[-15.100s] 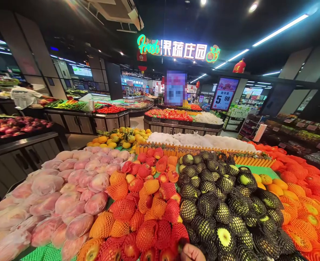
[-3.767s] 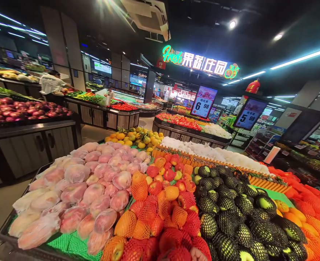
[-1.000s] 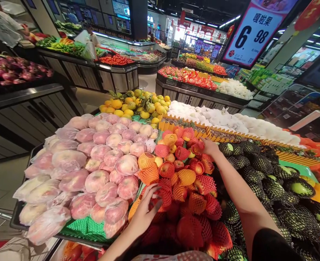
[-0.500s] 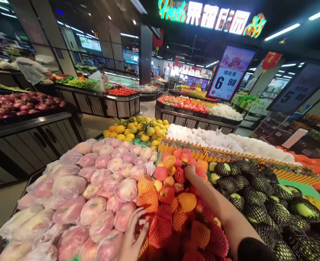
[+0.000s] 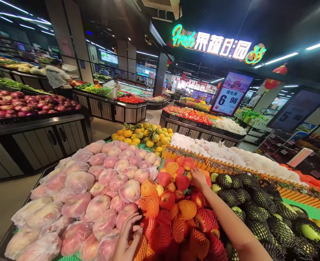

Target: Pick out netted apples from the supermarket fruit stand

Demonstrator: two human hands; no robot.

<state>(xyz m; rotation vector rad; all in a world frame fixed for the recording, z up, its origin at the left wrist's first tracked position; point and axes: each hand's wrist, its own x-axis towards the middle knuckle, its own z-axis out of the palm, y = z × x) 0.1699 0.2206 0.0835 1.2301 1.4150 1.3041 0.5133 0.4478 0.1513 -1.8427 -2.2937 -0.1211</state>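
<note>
My right hand (image 5: 198, 178) reaches to the back of a pile of apples in red and orange foam nets. Its fingers curl down over an apple (image 5: 189, 175) there, partly hiding it. Close to me, my left hand (image 5: 127, 235) hovers or rests at the pile's left edge, with bent fingers apart and nothing held. Beside it are an orange foam net (image 5: 150, 206) and a red foam net (image 5: 160, 228). Plastic-wrapped pink apples (image 5: 99, 205) lie to the left of both hands.
Green melons in black nets (image 5: 260, 199) flank my right forearm. Behind are yellow citrus fruits (image 5: 149, 132), an orange fence divider (image 5: 187, 154) and white-wrapped produce (image 5: 217, 146). Red onions (image 5: 26, 103) fill a stand at left, near a person (image 5: 57, 75). A price sign (image 5: 232, 93) hangs beyond.
The view has tilted up and shifted a little, so the stall sits lower and further right. My right hand has turned slightly, showing more fingers. My left hand stays near the same nets.
</note>
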